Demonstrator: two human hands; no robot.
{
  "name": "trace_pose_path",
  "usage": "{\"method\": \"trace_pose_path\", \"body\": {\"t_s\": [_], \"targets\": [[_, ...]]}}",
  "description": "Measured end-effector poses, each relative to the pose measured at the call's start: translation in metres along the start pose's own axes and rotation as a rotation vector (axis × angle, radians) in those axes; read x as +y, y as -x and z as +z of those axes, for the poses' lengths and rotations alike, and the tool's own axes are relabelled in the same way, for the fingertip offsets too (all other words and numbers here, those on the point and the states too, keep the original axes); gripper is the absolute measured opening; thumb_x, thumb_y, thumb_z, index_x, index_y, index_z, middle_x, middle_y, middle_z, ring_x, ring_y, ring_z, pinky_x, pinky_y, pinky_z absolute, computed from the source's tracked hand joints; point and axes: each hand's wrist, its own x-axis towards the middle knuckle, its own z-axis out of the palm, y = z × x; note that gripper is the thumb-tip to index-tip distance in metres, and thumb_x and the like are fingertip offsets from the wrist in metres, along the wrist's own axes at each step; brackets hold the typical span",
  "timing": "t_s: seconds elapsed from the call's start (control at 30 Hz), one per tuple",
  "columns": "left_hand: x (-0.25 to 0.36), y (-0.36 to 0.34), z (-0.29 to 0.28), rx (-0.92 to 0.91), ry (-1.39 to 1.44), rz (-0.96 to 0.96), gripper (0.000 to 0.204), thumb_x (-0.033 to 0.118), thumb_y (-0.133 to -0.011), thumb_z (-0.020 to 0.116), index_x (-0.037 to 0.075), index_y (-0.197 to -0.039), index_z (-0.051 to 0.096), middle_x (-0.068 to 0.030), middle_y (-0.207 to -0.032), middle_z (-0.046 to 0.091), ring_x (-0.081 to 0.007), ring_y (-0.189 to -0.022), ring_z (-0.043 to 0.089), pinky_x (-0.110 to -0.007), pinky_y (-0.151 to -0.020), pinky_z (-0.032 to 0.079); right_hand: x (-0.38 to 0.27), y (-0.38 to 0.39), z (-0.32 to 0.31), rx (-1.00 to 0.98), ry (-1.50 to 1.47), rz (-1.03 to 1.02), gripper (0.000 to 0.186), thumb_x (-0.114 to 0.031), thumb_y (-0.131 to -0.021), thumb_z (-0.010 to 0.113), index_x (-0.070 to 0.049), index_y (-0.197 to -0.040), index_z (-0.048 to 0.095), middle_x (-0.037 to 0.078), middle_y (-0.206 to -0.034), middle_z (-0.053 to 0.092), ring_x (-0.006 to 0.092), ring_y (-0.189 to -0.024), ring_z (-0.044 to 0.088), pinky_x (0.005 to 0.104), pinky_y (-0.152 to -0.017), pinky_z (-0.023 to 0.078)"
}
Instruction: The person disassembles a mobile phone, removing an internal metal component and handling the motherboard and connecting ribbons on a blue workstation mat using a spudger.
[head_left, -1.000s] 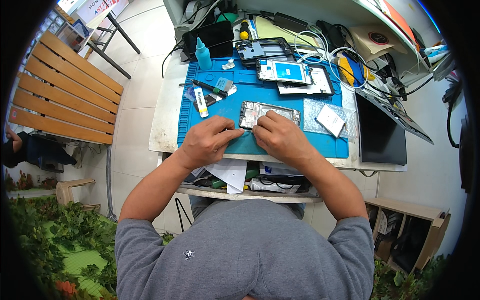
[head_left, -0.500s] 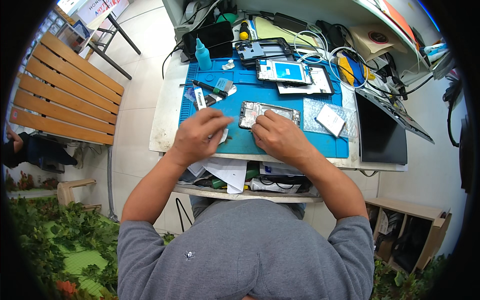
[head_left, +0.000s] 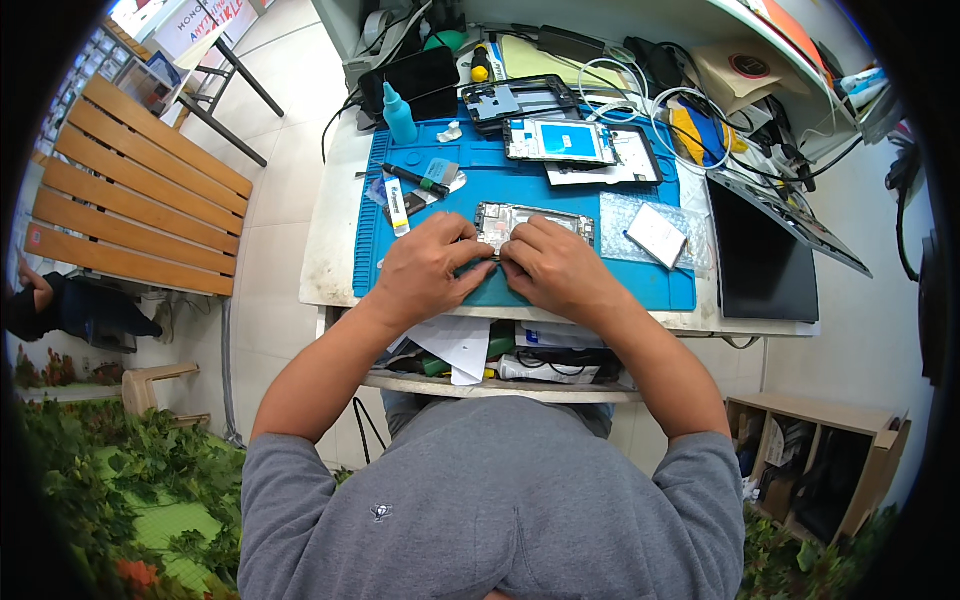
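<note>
A silver, opened phone frame (head_left: 496, 218) lies on the blue repair mat (head_left: 645, 290). My left hand (head_left: 425, 270) is bent with pinched fingertips at the frame's lower left; what they hold is hidden. Beside it, my right hand (head_left: 555, 275) has curled fingers pressed at the frame's lower edge, the tips hard to make out. Left of them are a white-and-yellow tube (head_left: 397, 205) and a dark pen-like tool (head_left: 413, 178). A white battery-like block (head_left: 655, 237) rests on bubble wrap to the right.
Behind are stacked device parts (head_left: 560, 143), a teal bottle (head_left: 398, 120), dark devices and tangled cables (head_left: 640, 105). A black screen (head_left: 765, 280) lies at the right, a raised panel above it. Papers fill the shelf below. A seated person (head_left: 80, 310) is far left, near a slatted bench (head_left: 140, 190).
My left hand lifted leftward half a second ago and has now come back rightward to the frame, next to my right hand. My right hand has barely moved. The view has shifted slightly.
</note>
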Motion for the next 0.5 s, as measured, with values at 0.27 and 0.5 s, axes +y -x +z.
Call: {"method": "trace_pose_path", "body": {"t_s": [0.27, 0.5], "targets": [[-0.002, -0.005, 0.008, -0.006, -0.027, 0.096, 0.020, 0.014, -0.086, 0.095, 0.013, -0.104, 0.087, -0.0046, -0.103, 0.077, -0.0255, -0.092, 0.077, -0.038, -0.076, 0.063, 0.005, 0.006, 0.001, -0.007, -0.088, 0.059, 0.018, -0.007, -0.088, 0.085, -0.003, -0.102, 0.075, 0.013, -0.104, 0.071, 0.0336, -0.103, 0.070, 0.0449, -0.091, 0.061], [-0.008, -0.008, 0.007, -0.040, -0.076, 0.216, 0.021, 0.014, -0.082, 0.096, 0.014, -0.100, 0.084, -0.0029, -0.097, 0.076, -0.0237, -0.089, 0.077, -0.037, -0.073, 0.062, 0.002, 0.012, -0.008, 0.050, -0.166, 0.154, 0.019, -0.002, -0.089, 0.087, -0.004, -0.106, 0.079, 0.011, -0.104, 0.074, 0.0329, -0.100, 0.072, 0.0446, -0.088, 0.062]]}}
